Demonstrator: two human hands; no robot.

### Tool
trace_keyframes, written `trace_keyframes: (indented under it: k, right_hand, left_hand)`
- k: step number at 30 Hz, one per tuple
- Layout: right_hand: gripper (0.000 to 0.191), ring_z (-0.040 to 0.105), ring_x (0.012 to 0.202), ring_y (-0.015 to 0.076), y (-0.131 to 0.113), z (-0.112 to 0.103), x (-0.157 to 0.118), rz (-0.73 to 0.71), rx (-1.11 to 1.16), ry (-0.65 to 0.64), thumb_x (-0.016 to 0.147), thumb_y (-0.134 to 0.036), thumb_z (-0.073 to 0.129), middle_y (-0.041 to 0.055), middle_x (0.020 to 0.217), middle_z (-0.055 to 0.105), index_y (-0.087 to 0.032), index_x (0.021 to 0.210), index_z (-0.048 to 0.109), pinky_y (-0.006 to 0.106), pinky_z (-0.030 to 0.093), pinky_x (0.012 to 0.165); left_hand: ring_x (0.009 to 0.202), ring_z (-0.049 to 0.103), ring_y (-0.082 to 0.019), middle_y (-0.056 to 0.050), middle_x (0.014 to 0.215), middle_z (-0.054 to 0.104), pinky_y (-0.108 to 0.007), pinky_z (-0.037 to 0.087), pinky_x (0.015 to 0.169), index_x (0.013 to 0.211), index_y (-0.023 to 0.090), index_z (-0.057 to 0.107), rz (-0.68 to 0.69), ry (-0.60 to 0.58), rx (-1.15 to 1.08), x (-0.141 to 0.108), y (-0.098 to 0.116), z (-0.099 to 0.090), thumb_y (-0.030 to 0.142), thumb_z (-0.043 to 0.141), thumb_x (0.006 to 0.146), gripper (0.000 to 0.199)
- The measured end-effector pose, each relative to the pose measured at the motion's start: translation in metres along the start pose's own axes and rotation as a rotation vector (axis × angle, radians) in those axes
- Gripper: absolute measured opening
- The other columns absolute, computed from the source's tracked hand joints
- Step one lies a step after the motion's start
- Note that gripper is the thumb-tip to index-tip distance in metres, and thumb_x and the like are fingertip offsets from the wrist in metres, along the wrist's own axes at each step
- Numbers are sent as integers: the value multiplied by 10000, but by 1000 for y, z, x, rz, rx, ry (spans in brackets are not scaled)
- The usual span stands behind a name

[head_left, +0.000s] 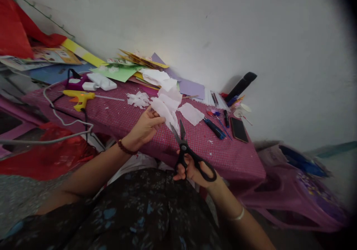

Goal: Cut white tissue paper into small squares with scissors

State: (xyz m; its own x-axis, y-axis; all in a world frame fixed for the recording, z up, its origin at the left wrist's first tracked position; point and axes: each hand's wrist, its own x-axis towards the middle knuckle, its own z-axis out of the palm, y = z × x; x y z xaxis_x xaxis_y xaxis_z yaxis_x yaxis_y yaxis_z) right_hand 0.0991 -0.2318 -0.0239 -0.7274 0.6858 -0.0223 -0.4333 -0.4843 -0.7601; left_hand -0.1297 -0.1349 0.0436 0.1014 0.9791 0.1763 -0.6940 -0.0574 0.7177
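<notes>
Black-handled scissors (183,147) are in my right hand (196,170), with its fingers through the handle loops. Their blades are apart and point up toward a piece of thin white paper (165,112). My left hand (147,125) pinches that paper at its left edge between thumb and fingers. Behind it, more white paper (170,97) lies on the checked red tablecloth (125,118). A separate white sheet (191,113) rests to the right, and a heap of cut white scraps (138,99) sits to the left.
On the table's left are a yellow glue gun (80,98) and a white cable. Coloured papers (119,72) pile up along the wall. A blue-black cutter (214,128), a marker (226,119) and a phone (239,129) lie at the right. A pink stool (290,190) stands beyond the table's right edge.
</notes>
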Motion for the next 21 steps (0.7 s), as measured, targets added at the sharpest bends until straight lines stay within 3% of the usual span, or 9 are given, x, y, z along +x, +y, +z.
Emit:
trace_keyframes:
  k: [3,16,21]
  right_hand:
    - [779,617,792,152,0,1,-1,-1,-12,5,759,-628,739,21,904,625,-215,1362,469,484,505,961]
    - [686,625,794,154,-2,2,0,-48,-2,-16,802,-604,712,26,903,649,-240,1352,523,452,531,911]
    - [671,567,650,128,-1,3,0,-72,-11,42,801,-638,690,4,810,631,-231,1317,551,337,538,730]
  left_hand:
    - [705,608,-51,62,798,639,-164,488,684,951,193,580,19,27,-7,2,-1,-2,-34,720,602,439]
    - [689,604,-85,36,792,646,-215,476,661,955,180,569,-103,-109,101,-3,-6,-3,22,749,620,412]
    - [787,638,-105,10,893,680,-230,505,741,989,186,571,8,-108,137,-1,-11,-6,36,781,596,470]
